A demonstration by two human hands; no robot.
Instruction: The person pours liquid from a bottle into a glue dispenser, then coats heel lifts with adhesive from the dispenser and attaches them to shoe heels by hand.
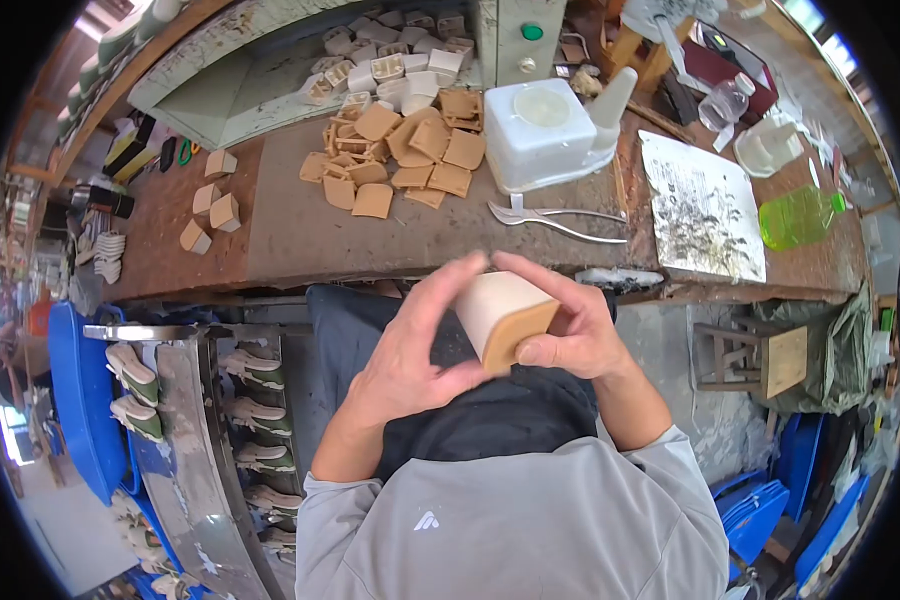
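Grey cloth shirt [540,530], tapered cream-and-tan block [482,308] beyond.
My right hand [580,330] grips it, tan end [518,332] nearest; left hand [407,345] opposite, hold unclear.

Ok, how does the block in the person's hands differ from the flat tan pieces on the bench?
The block is thick and chunky, while the flat tan pieces are thin.
The block has pale cream sides and a tan end; the flat tan pieces look tan.
The block is held up off the bench, the right hand gripping it; the flat tan pieces lie heaped there.
Both show a similar tan colour.
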